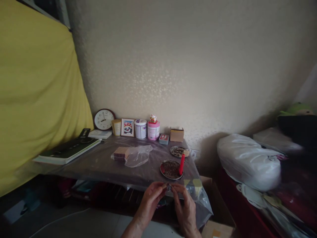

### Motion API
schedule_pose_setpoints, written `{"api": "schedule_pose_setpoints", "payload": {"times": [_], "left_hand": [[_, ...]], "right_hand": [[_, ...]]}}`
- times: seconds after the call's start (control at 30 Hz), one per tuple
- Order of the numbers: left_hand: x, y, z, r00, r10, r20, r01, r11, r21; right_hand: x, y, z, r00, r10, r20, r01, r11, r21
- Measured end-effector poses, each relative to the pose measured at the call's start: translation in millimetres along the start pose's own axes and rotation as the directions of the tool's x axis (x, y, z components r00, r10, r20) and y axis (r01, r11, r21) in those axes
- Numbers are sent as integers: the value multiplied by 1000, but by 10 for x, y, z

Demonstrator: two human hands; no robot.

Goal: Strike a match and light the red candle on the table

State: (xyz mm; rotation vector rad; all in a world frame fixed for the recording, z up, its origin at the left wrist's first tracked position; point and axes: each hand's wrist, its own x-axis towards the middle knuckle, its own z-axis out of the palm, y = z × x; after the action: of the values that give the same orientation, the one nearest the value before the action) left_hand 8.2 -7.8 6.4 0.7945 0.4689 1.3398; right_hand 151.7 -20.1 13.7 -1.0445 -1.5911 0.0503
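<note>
In the head view, the left hand (153,195) and the right hand (183,200) meet just off the near edge of the bench (99,165), toward its near right corner. The thumb and fingers of each are pinched together on a small thing (168,185) between them, too small and dim to name. Just beyond the fingertips, near the right edge of the bench, a round plate (170,169) with a dark, speckled surface carries a red candle (182,164) at its right side, upright with a slight tilt. Behind it, closer to the far right corner, lies a second plate (176,151), with some pale sticks (186,152) at its right rim, near the candle's top. Along the far edge, from the right, stand a small cardboard box (177,135), a card box (164,139), a pink tub (153,133) with a cat figurine (153,118) on its lid, a white tub (141,129), a framed picture (128,128), a yellow cup (116,127) and a round clock (104,119). Midway between the near and far edges, a brown block (121,154) touches a crumpled plastic bag (138,156). A large dark book (69,150) lies toward the left end, beside a yellow cloth (39,92). A full white bag (249,162) sits beyond the right edge, well apart from the hands.
</note>
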Motion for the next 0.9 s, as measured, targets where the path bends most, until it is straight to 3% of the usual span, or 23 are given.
{"api": "schedule_pose_setpoints", "payload": {"times": [0.17, 0.27, 0.33, 0.5, 0.9], "left_hand": [[24, 9, 4, 999, 0, -33, 0, 1000, 5], [3, 37, 46, 1000, 3, -24, -3, 1000, -6], [-23, 56, 71, 1000, 1, -7, -1, 1000, -9], [-48, 79, 62, 999, -32, -19, 32, 999, 1], [-3, 143, -75, 993, 19, -114, -14, 999, 48]], "right_hand": [[17, -124, -105, 996, -68, -53, 68, 998, 2], [9, -62, -67, 994, -106, 31, 106, 994, -9], [16, 61, -18, 996, -55, 68, 59, 997, -52], [75, 311, -43, 993, 98, -70, -104, 991, -82], [77, 247, -147, 934, 323, -152, -321, 946, 39]]}}
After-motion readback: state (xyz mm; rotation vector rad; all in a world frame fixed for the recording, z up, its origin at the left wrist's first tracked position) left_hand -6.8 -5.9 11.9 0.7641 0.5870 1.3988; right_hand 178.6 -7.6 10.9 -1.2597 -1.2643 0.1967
